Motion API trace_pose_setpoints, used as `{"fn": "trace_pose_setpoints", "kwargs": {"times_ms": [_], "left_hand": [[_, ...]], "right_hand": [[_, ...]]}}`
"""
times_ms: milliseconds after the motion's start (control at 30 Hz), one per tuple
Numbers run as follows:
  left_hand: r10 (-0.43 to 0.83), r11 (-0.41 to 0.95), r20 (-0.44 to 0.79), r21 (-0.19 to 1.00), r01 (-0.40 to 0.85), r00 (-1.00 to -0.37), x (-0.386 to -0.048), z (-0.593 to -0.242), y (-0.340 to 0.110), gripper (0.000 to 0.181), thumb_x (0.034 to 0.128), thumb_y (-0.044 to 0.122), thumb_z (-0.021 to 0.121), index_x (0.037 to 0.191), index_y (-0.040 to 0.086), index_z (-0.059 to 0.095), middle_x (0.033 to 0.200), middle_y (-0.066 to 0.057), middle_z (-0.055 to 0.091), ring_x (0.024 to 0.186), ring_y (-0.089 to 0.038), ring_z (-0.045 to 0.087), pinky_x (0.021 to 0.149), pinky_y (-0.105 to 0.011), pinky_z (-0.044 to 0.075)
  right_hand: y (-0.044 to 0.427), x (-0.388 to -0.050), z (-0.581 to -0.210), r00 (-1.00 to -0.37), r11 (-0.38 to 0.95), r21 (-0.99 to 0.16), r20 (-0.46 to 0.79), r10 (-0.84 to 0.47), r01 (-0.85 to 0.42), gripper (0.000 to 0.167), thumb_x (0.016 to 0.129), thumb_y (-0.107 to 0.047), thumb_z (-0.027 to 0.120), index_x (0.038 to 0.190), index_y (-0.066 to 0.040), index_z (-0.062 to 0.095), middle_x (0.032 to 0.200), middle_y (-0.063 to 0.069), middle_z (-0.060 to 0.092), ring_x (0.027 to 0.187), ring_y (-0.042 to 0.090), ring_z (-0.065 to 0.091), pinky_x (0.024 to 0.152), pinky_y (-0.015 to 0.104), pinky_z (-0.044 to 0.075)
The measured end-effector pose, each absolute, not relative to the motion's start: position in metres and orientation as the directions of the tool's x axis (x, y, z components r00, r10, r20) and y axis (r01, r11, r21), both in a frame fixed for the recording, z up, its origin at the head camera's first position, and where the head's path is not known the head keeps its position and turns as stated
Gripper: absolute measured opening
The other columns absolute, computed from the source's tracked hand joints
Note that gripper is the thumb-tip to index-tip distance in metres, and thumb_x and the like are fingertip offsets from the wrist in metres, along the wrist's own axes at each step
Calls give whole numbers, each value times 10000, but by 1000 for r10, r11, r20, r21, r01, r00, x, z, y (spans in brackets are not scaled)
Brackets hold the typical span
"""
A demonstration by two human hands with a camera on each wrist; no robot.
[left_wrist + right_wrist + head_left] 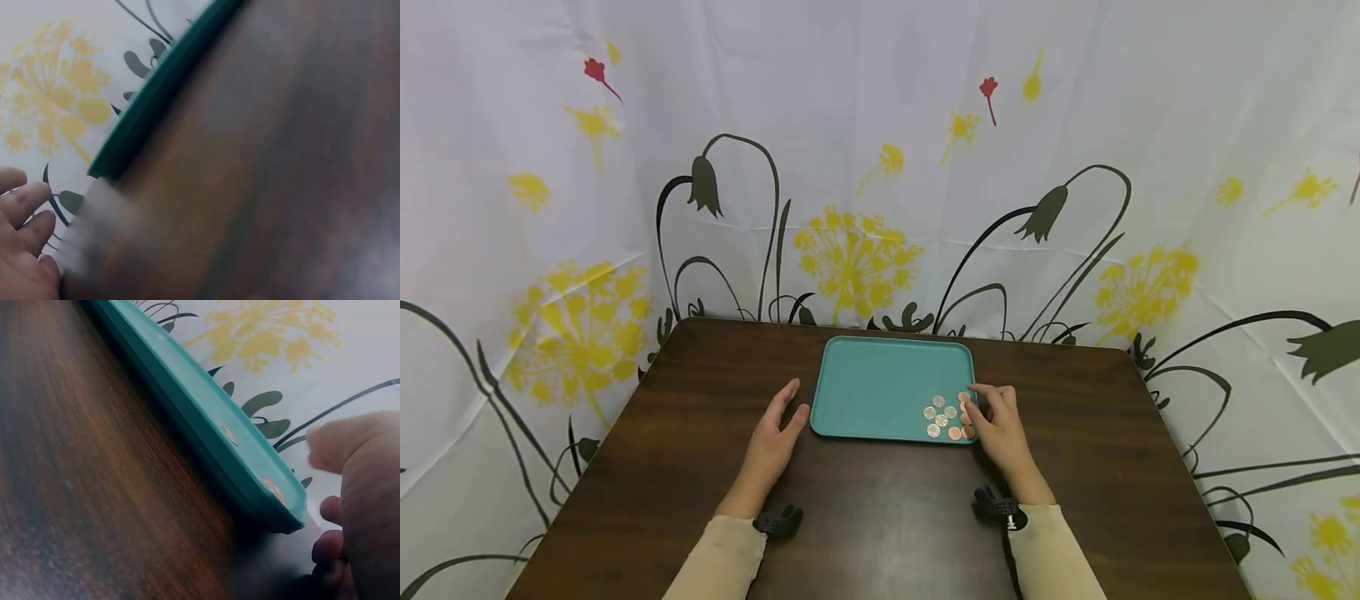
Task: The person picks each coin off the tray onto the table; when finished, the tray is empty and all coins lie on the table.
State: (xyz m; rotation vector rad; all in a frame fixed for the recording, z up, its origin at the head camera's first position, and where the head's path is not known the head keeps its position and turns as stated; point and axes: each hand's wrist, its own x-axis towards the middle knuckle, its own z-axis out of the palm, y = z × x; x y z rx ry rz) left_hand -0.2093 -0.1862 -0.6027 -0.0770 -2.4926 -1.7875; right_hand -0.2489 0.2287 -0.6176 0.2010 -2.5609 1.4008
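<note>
A teal tray [880, 383] lies on the table, its near right corner holding several coins. Silver-coloured coins [942, 421] sit in a loose cluster, with copper-coloured coins [955, 433] beside them along the right rim. My right hand [1000, 429] is at that rim, thumb and forefinger apart and bent over the copper coins, partly covering them. Nothing shows in its fingers. In the right wrist view the thumb stands off from the tray's corner. Just outside the tray's left rim, my left hand [771, 437] has its fingers spread and holds nothing.
The dark wooden table [880, 517] extends around the tray on all sides. Behind it hangs a white curtain [880, 108] with flower prints. A black wrist camera [778, 522] is strapped to the left wrist, another [996, 502] to the right.
</note>
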Motion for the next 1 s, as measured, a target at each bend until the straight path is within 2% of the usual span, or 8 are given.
{"fn": "trace_pose_setpoints", "kwargs": {"times_ms": [67, 133, 200, 300, 433, 600, 767, 1000], "left_hand": [[-13, 279, 83, 957, 76, -996, -212, -601, -188, 701, 1143, 406, 586, 1722, 107, 327, 1775, -108, 376, 1698, -365, 217, 1363, -692, 155], [-24, 283, 65, 958, 55, -998, -214, -601, -188, 705, 1140, 398, 597, 1718, 98, 327, 1766, -89, 400, 1693, -330, 245, 1370, -665, 169], [-34, 320, 37, 947, 24, -999, -214, -602, -187, 706, 1135, 397, 608, 1718, 112, 330, 1762, -73, 410, 1696, -322, 239, 1374, -652, 173], [-30, 380, 11, 925, -1, -999, -214, -602, -183, 699, 1131, 380, 617, 1718, 120, 340, 1761, -85, 410, 1713, -351, 160, 1388, -644, 120], [23, 529, 3, 848, 15, -1000, -213, -601, -175, 765, 1104, 386, 661, 1723, 83, 329, 1776, -180, 347, 1709, -425, 101, 1390, -654, 46], [92, 702, 28, 707, 85, -995, -212, -602, -170, 906, 1047, 398, 740, 1728, 25, 274, 1771, -276, 282, 1689, -455, 171, 1384, -660, 67], [110, 730, 62, 672, 123, -992, -212, -604, -170, 929, 1019, 386, 783, 1722, 26, 294, 1757, -253, 336, 1688, -425, 210, 1389, -640, 85], [125, 736, 54, 665, 129, -991, -213, -608, -168, 959, 999, 436, 799, 1730, 68, 300, 1770, -238, 316, 1689, -408, 219, 1394, -629, 83]], "right_hand": [[228, -252, -616, -966, 547, -805, 258, -24, -229, 294, 1082, -252, 718, 1355, -143, 739, 1087, 131, 467, 770, 154, 444, 691, 258, 429], [228, -253, -614, -968, 547, -806, 250, -35, -228, 251, 1076, -236, 727, 1306, -142, 765, 1061, 126, 487, 788, 153, 464, 705, 257, 452], [227, -253, -613, -970, 546, -808, 238, -46, -223, 231, 1075, -221, 729, 1284, -138, 780, 1042, 121, 489, 798, 157, 474, 714, 251, 473], [227, -252, -614, -974, 564, -800, 222, -41, -206, 226, 1077, -201, 724, 1285, -132, 779, 1036, 105, 493, 806, 167, 475, 727, 260, 483], [225, -251, -615, -977, 625, -763, 213, 1, -166, 289, 1077, -206, 714, 1351, -119, 746, 1010, 73, 489, 811, 166, 464, 755, 296, 468], [217, -254, -612, -985, 714, -692, 172, 15, -110, 423, 1077, -258, 706, 1466, -94, 694, 969, 69, 473, 765, 196, 416, 705, 336, 404], [211, -258, -605, -990, 753, -655, 133, 37, -60, 366, 1050, -227, 724, 1394, -103, 730, 944, 88, 503, 699, 210, 420, 622, 328, 358], [211, -258, -601, -990, 763, -646, 112, 88, -5, 268, 1058, -262, 726, 1285, -120, 728, 966, 80, 564, 689, 197, 511, 604, 328, 371]]}}
